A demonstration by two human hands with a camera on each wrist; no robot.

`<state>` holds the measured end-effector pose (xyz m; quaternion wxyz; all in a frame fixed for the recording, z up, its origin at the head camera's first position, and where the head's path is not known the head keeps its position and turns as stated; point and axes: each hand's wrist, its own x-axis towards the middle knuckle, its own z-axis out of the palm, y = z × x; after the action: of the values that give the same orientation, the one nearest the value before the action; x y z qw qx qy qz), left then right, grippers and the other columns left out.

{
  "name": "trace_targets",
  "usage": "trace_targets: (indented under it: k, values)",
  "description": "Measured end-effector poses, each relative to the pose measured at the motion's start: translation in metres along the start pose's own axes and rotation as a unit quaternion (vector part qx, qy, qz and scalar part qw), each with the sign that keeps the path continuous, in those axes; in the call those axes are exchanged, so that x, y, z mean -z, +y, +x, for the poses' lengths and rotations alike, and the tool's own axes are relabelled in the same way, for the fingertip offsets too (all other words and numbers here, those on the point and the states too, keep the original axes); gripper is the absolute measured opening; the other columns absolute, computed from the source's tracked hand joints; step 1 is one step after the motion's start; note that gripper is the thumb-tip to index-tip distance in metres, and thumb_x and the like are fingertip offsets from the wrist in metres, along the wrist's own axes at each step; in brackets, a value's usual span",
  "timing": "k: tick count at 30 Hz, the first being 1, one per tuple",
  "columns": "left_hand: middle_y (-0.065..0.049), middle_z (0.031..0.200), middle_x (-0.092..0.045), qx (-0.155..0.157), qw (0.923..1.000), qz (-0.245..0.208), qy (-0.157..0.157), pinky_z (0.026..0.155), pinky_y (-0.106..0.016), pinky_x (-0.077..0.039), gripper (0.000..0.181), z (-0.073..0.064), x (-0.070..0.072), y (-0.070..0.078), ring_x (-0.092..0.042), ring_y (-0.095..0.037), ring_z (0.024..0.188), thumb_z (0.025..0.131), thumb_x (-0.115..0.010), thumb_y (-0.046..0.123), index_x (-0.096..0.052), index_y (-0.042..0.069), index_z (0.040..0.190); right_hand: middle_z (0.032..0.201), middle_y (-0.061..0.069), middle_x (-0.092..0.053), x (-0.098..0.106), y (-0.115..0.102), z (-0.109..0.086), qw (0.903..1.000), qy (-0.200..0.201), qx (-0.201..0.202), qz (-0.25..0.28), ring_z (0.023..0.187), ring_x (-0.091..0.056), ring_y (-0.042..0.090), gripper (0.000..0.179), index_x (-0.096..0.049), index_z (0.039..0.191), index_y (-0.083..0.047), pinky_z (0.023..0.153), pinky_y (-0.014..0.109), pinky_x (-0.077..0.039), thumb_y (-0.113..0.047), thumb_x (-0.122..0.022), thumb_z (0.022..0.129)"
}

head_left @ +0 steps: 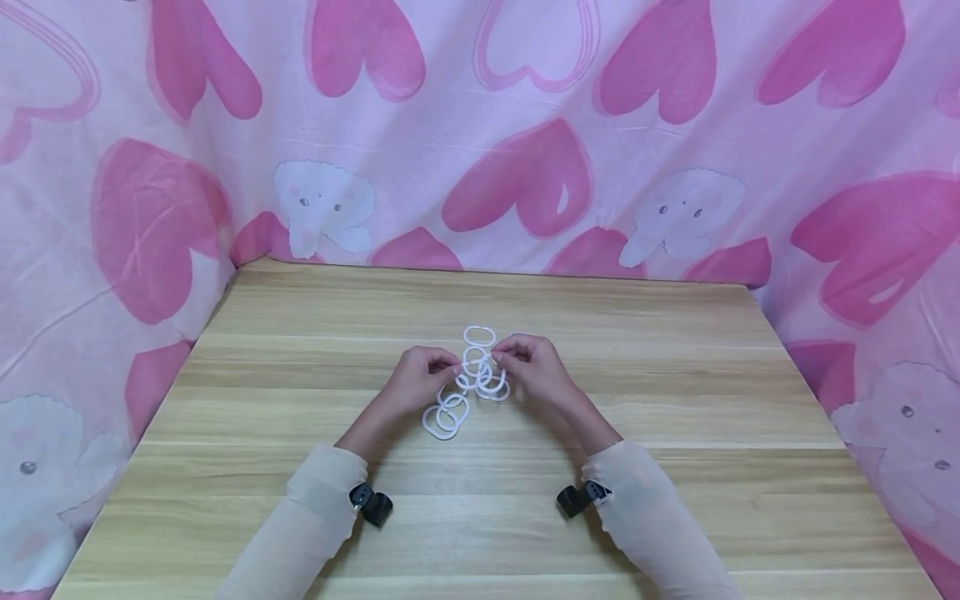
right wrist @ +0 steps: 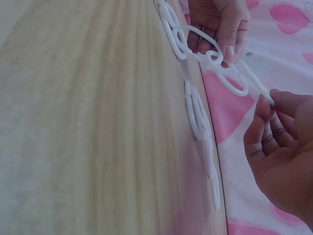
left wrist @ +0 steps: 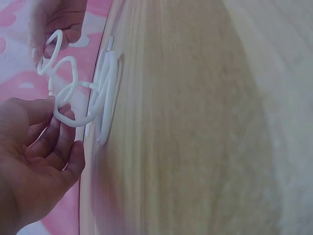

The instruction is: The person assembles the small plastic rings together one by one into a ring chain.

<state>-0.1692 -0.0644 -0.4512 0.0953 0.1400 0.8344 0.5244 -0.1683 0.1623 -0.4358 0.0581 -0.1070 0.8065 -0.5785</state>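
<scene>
Between the two hands hang white oval plastic rings, linked to one another above the table. My left hand (head_left: 420,379) pinches one ring (left wrist: 74,123) between thumb and fingertips. Opposite it, my right hand (head_left: 537,367) pinches another ring (right wrist: 258,84) by its end, with thumb and index finger. In the left wrist view the two held rings are joined through a ring between them. Linked rings (head_left: 444,437) trail down from the left hand onto the wood, nearer the person. Just beyond the hands one ring (head_left: 466,337) lies flat.
The wooden table (head_left: 600,533) extends all around the hands. Pink curtain (head_left: 420,150) with hearts and white animal figures hangs along its back and both sides. A small black camera (head_left: 371,504) is strapped to the left wrist, another (head_left: 577,500) to the right.
</scene>
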Motion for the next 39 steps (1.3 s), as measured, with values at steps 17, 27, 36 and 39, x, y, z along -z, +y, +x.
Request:
trace_targets:
  k: [17,27,36,39]
  values:
    - [-0.014,0.101,-0.076,0.009,1.0,-0.002,-0.001,0.078,-0.025,-0.056,0.014,0.0,-0.001,-0.001,-0.067,-0.015,0.087,0.096,-0.066,0.005,-0.075,0.0,0.105,0.094,0.031,-0.069,-0.004,-0.003,0.012,0.9995,-0.01,-0.012,0.026,0.071,-0.062,0.005,0.021,-0.067,0.109,0.012,0.068,0.026,-0.061,-0.004,-0.063,0.095]
    - [-0.015,0.101,-0.077,0.001,1.0,-0.006,-0.005,0.077,-0.023,-0.056,0.014,0.0,0.0,-0.001,-0.069,-0.017,0.087,0.096,-0.066,0.005,-0.075,-0.001,0.105,0.098,0.032,-0.071,-0.008,-0.005,0.016,0.9999,-0.015,-0.008,-0.004,0.076,-0.065,0.016,0.019,-0.069,0.108,0.009,0.072,0.033,-0.063,-0.004,-0.064,0.095]
    - [-0.011,0.097,-0.076,0.021,0.9997,0.002,-0.012,0.075,-0.023,-0.055,0.011,0.0,0.0,0.002,-0.065,-0.015,0.084,0.096,-0.068,0.007,-0.076,0.004,0.103,0.082,0.019,-0.072,-0.01,-0.002,0.019,0.9973,0.002,0.018,-0.071,0.066,-0.057,0.006,0.012,-0.075,0.099,0.006,0.06,0.016,-0.049,0.0,-0.069,0.09]
    - [-0.011,0.096,-0.076,0.023,0.9997,0.003,-0.012,0.075,-0.024,-0.054,0.01,0.0,-0.001,0.003,-0.065,-0.015,0.084,0.096,-0.068,0.006,-0.076,0.004,0.102,0.079,0.016,-0.072,-0.011,-0.001,0.019,0.9964,0.012,0.012,-0.083,0.064,-0.057,0.005,0.012,-0.075,0.098,0.004,0.059,0.016,-0.049,0.001,-0.069,0.089]
